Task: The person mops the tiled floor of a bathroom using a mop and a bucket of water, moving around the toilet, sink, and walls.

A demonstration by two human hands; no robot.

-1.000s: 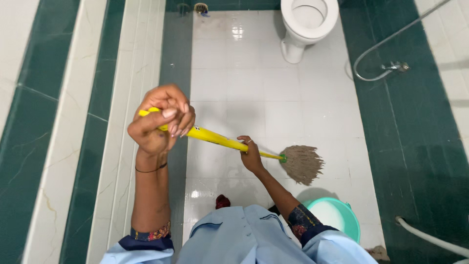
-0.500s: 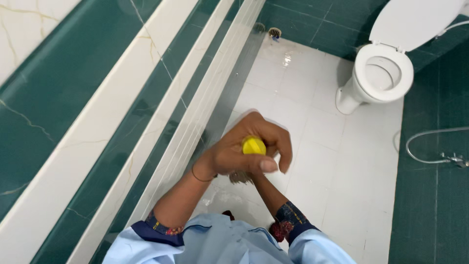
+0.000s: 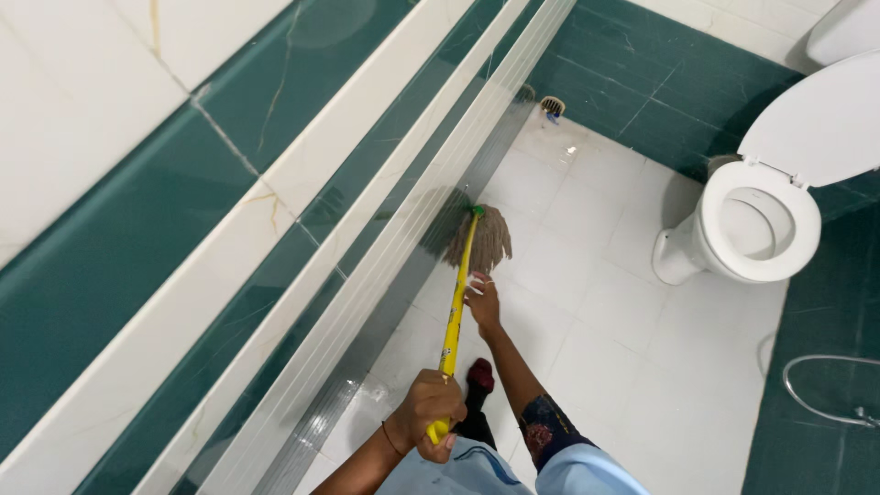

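One yellow mop (image 3: 456, 293) is held by two hands: the left hand (image 3: 429, 410) wraps tight round its near end, the right hand (image 3: 482, 302) grips farther along. Past it, one white toilet (image 3: 761, 220)

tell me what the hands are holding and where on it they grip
Both hold one mop by its yellow handle. The left hand is wrapped around the top end; the right hand grips lower down, near the stringy mop head.
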